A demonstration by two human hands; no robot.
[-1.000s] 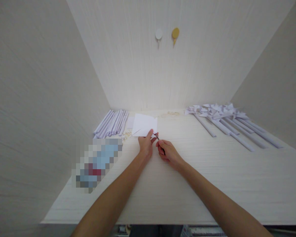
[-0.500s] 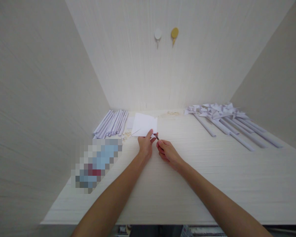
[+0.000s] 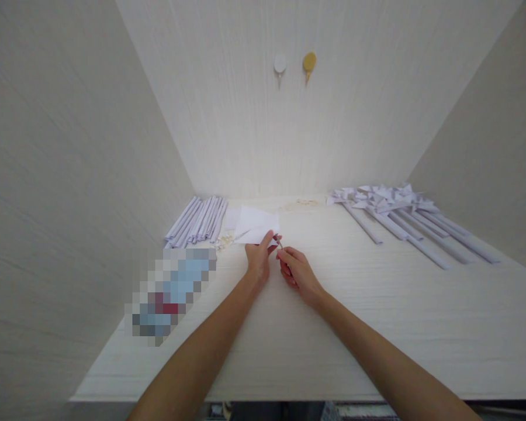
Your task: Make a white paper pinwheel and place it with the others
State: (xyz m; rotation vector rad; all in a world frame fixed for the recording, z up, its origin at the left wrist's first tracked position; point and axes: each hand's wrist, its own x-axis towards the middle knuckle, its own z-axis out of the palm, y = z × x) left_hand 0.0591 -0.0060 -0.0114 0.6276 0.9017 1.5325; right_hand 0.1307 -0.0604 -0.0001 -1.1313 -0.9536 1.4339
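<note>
White paper sheet [image 3: 256,224] lies flat on the pale desk [image 3: 377,316], toward the back, a little left of centre. One corner of the sheet looks lifted or folded; the detail is too small to settle.

Left hand [image 3: 258,257] rests at the sheet's near edge, thumb and forefinger closed on the near right corner of the paper. The other fingers are curled under, against the desk.

Right hand [image 3: 296,270] sits just beside the left, nearly touching it. Its fingers are closed around a small thin tool [image 3: 279,241], dark with a metallic tip; the tip points at the paper corner held by the left hand. Cannot tell what kind of tool it is, nor whether the tip touches the paper.

Left of the sheet: a bundle of rolled white paper sticks [image 3: 197,219], laid side by side, pointing toward the back wall. Between that bundle and the sheet, a small scatter of pale bits [image 3: 225,240], too small to identify.

Right side of the desk, well apart from the hands: a row of paper pinwheels [image 3: 394,213] on white sticks, heads toward the back wall, sticks fanning out to the right.

Near left of the desk: a blurred-out object [image 3: 170,292], contents not readable.

Back wall: two round hooks, one white [image 3: 280,64], one gold [image 3: 309,61], side by side above the desk
</note>
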